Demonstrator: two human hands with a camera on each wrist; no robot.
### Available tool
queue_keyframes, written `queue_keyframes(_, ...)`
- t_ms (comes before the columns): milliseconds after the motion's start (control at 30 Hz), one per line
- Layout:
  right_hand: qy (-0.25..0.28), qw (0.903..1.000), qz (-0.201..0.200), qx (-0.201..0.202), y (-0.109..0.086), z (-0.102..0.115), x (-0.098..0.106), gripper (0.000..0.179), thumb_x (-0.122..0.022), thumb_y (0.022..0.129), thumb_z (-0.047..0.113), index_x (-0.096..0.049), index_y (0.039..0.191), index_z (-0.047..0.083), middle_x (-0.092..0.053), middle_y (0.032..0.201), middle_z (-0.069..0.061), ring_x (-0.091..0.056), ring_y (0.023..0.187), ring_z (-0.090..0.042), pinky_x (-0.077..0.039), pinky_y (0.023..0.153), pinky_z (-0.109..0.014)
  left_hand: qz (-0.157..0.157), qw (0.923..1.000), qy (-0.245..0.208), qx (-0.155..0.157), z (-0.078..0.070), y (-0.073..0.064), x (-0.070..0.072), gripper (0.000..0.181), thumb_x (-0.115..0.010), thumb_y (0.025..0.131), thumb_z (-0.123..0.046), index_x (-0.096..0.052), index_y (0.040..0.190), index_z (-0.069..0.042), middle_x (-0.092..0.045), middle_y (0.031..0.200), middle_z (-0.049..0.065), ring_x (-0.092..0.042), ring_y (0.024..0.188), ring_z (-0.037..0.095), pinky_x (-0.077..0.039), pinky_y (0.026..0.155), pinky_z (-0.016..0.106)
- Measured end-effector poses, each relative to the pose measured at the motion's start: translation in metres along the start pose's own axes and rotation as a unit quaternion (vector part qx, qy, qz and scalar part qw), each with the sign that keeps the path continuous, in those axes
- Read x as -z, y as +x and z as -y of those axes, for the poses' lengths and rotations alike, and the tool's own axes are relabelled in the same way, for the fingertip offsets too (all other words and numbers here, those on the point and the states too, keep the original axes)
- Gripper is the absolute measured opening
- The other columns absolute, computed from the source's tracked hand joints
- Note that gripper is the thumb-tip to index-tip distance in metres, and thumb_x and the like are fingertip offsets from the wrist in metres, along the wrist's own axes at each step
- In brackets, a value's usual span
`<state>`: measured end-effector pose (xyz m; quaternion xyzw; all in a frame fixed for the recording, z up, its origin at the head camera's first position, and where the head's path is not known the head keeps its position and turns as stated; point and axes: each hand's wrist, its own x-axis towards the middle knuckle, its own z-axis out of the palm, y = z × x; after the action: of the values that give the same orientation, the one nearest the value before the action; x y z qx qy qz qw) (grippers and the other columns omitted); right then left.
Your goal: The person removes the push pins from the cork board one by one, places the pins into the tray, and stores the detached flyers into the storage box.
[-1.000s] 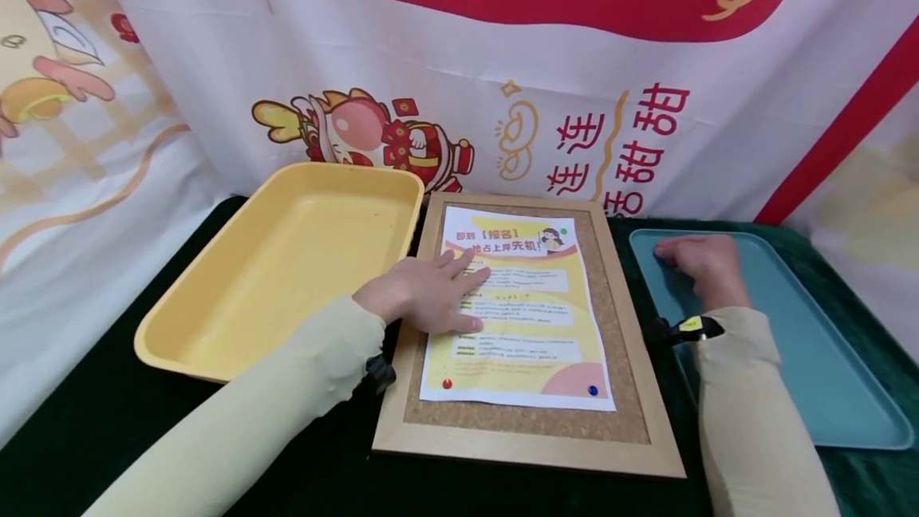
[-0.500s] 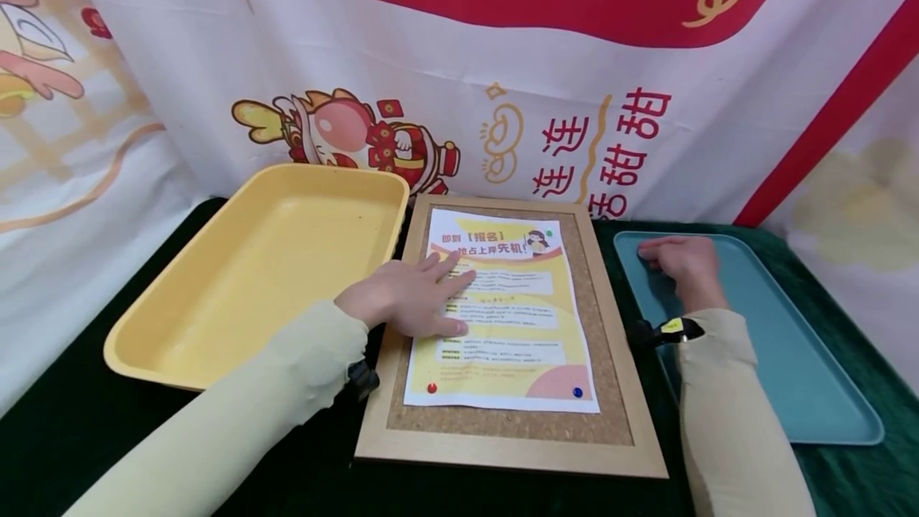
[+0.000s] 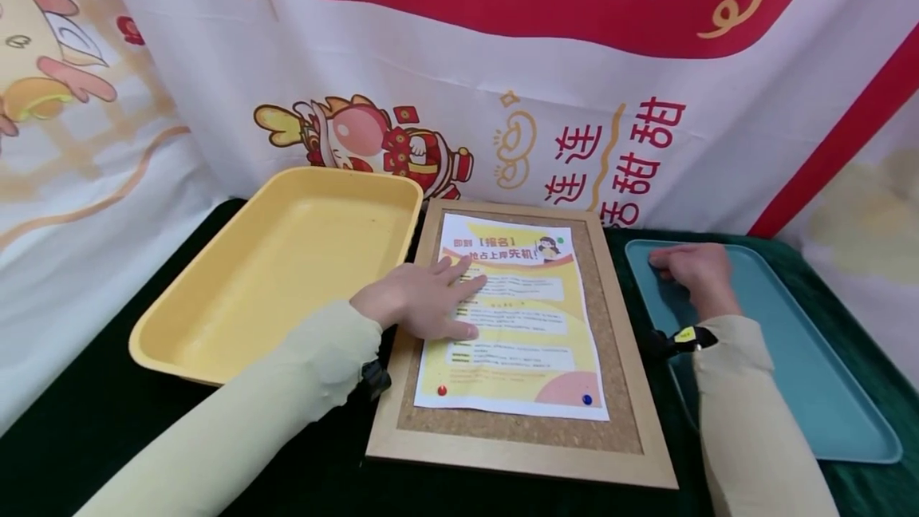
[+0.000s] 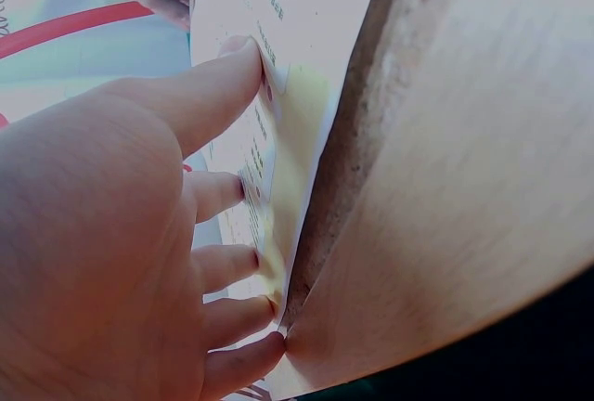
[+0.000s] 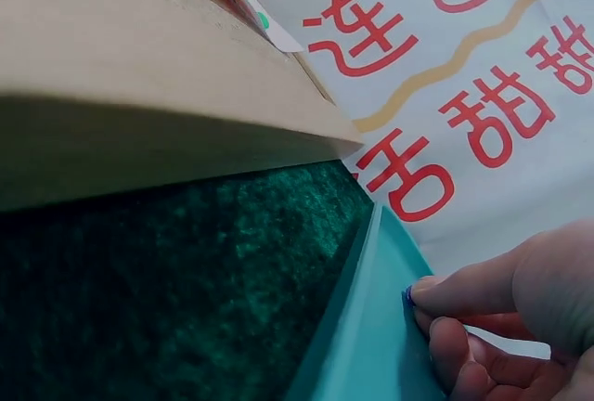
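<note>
A printed poster sheet [image 3: 527, 357] lies on a wood-framed cork board [image 3: 531, 429]. My left hand [image 3: 431, 297] rests on its left side, fingers spread; in the left wrist view the fingertips touch the paper. A red push pin [image 3: 441, 391] and a blue push pin [image 3: 587, 400] sit at the lower corners, and a green push pin [image 3: 561, 240] at the upper right. Over the far left end of the teal tray [image 3: 782, 373], my right hand [image 3: 695, 274] pinches a small blue push pin [image 5: 408, 297] between thumb and forefinger. Most of that pin is hidden.
A deep yellow tray [image 3: 287, 262] stands left of the board, close to its frame. Dark green cloth [image 3: 301, 469] covers the table. Behind everything hangs a white and red printed curtain [image 3: 445, 54].
The head view shifts slightly sideways and back. Both hands keep nearly the same places, the left on the poster sheet and the right over the teal tray.
</note>
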<state>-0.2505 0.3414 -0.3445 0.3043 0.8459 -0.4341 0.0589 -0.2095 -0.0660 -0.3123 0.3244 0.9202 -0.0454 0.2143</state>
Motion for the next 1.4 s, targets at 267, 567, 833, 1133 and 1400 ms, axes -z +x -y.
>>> queue_keyframes(267, -0.010, 0.9999, 0.005, 0.000, -0.0009, -0.0012, 0.0023, 0.047, -0.062, 0.108, 0.035, -0.064, 0.147, 0.010, -0.072, 0.104, -0.002, -0.056, 0.110, -0.028, -0.042, 0.087, -0.038, 0.000, 1.0000, 0.004, 0.006, -0.0018, -0.0002, -0.0002, 0.085, -0.044, 0.104, -0.072, -0.011, 0.172, -0.033, 0.002, 0.181, 0.001, -0.011, 0.168, 0.031, -0.048, 0.093, 0.036)
queue_keyframes(567, -0.035, 0.9993, -0.008, 0.005, 0.0006, 0.0024, 0.0021, 0.047, -0.064, 0.107, 0.038, -0.067, 0.143, 0.008, -0.069, 0.073, 0.008, -0.058, 0.105, -0.028, -0.043, 0.083, -0.038, 0.008, 0.9998, 0.015, 0.007, -0.0023, -0.0006, 0.0019, 0.085, -0.041, 0.104, -0.072, -0.009, 0.173, -0.032, 0.004, 0.181, 0.001, -0.009, 0.168, 0.030, -0.043, 0.114, 0.046)
queue_keyframes(833, -0.043, 0.9988, -0.007, 0.021, 0.0031, 0.0004, 0.0015, 0.044, -0.062, 0.108, 0.035, -0.068, 0.143, 0.010, -0.069, 0.074, 0.012, -0.061, 0.103, -0.028, -0.044, 0.083, -0.037, 0.005, 0.9999, 0.013, 0.008, -0.0023, -0.0005, 0.0012, 0.085, -0.042, 0.104, -0.073, -0.009, 0.172, -0.034, 0.004, 0.181, 0.001, -0.009, 0.168, 0.030, -0.048, 0.096, 0.037)
queue_keyframes(1133, 0.006, 0.9996, 0.023, 0.013, 0.0043, -0.0013, 0.0037, 0.043, -0.060, 0.108, 0.027, -0.064, 0.148, 0.010, -0.071, 0.106, 0.001, -0.057, 0.110, -0.028, -0.046, 0.089, -0.036, 0.010, 0.9997, 0.014, 0.015, -0.0015, -0.0010, 0.0003, 0.085, -0.041, 0.104, -0.073, -0.008, 0.172, -0.034, 0.005, 0.181, 0.000, -0.008, 0.168, 0.028, -0.047, 0.104, 0.041)
queue_keyframes(1400, 0.045, 0.9987, 0.024, 0.003, 0.0041, 0.0004, 0.0037, 0.049, -0.056, 0.109, 0.041, -0.063, 0.147, 0.011, -0.068, 0.101, 0.005, -0.057, 0.112, -0.024, -0.046, 0.093, -0.033, 0.007, 0.9999, 0.007, 0.014, -0.0011, 0.0009, 0.0002, 0.085, -0.042, 0.104, -0.073, -0.009, 0.172, -0.035, 0.003, 0.181, 0.000, -0.008, 0.168, 0.029, -0.044, 0.112, 0.044)
